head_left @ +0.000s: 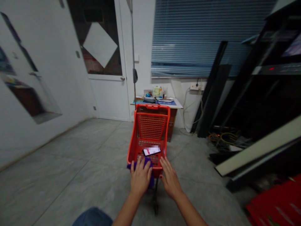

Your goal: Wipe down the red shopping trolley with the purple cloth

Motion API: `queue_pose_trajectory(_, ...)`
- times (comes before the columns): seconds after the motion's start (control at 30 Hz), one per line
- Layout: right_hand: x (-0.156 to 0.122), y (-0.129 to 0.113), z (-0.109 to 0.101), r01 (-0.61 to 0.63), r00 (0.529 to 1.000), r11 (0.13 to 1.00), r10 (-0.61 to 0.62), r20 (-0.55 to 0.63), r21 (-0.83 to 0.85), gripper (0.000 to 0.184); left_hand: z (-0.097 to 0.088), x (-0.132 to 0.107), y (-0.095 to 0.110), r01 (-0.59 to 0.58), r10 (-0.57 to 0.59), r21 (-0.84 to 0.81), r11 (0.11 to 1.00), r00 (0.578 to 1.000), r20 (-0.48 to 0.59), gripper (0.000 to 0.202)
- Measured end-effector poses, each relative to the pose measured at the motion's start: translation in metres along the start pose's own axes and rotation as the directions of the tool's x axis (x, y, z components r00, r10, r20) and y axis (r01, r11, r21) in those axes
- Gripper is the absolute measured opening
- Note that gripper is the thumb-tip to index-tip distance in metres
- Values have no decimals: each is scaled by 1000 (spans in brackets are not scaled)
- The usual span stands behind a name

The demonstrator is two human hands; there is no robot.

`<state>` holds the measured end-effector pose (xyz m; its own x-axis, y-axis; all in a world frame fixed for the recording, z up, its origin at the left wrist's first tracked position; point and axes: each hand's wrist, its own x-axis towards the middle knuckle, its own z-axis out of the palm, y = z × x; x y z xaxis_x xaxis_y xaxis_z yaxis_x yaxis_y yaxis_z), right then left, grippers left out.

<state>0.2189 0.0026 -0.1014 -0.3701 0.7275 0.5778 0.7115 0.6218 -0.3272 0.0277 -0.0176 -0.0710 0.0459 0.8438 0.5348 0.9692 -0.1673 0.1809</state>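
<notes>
My left hand (140,176) lies over a purple cloth (151,179) bunched on the near rim of a red wheeled shopping basket (152,107). My right hand (170,178) rests on that same rim, to the right of the cloth, with its fingers spread. Inside the basket, a smartphone (151,151) lies flat on the mesh floor, just beyond my hands, its lit screen blurred. A dark metal stem (155,201) runs down below the basket to the floor.
Behind the basket stands a small desk (172,119) crowded with bottles and containers. Tall black panels (213,91) lean against the wall at right, above tangled cables. Red sheets (275,204) lie at bottom right. A white door (108,97) stands at back left.
</notes>
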Motion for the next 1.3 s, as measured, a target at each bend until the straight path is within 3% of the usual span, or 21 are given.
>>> queue_pose_trajectory(0.1,-1,-2,-1,-7,1000,1000,7,8,3,60,-10,1,-43,57,-55,69,996,998,-21,35)
queue_pose_trajectory(0.17,-2,-6,3,-15,1000,1000,15,-21,12,62,-12,0,-55,89,-86,83,993,995,-40,35)
queue_pose_trajectory(0.23,-5,-10,9,-22,998,1000,23,-55,20,65,-8,-3,-48,112,-108,77,991,993,-55,35)
queue_pose_trajectory(0.33,-12,-15,15,-37,996,999,37,-86,10,69,3,-10,-18,86,-83,31,996,994,-65,34)
queue_pose_trajectory(0.4,-17,-17,17,-52,992,999,50,-115,-15,71,10,-17,-4,-2,2,-11,1000,999,-52,34)
queue_pose_trajectory(0.47,-22,-17,17,-64,988,997,56,-145,-50,72,13,-21,-4,-108,107,-28,994,994,-32,36)
queue_pose_trajectory(0.6,-27,-24,17,-73,989,992,58,-135,-107,70,9,-20,-41,-202,202,6,979,979,-16,40)
queue_pose_trajectory(0.73,-24,-45,29,-99,988,987,83,-130,-129,74,4,-7,-83,-187,187,0,982,982,-25,36)
queue_pose_trajectory(0.87,-13,-54,39,-75,995,988,66,-72,-133,80,1,10,-99,-112,111,-45,993,994,-11,32)
queue_pose_trajectory(0.97,6,-33,30,49,999,991,-50,-6,-124,77,-2,16,-84,-53,53,-69,996,999,-7,33)
queue_pose_trajectory(1.1,40,14,11,-43,995,982,24,-99,-186,63,2,10,-31,-79,75,-128,989,997,-36,31)
queue_pose_trajectory(1.17,49,31,6,-35,997,981,20,-78,-188,59,5,5,-11,-100,95,-146,984,995,-42,30)
queue_pose_trajectory(1.23,51,40,6,-43,997,983,30,-76,-176,59,7,5,-10,-127,124,-145,981,992,-34,30)
queue_pose_trajectory(1.3,47,41,8,-62,995,985,48,-88,-161,59,6,10,-30,-151,150,-126,980,988,-22,31)
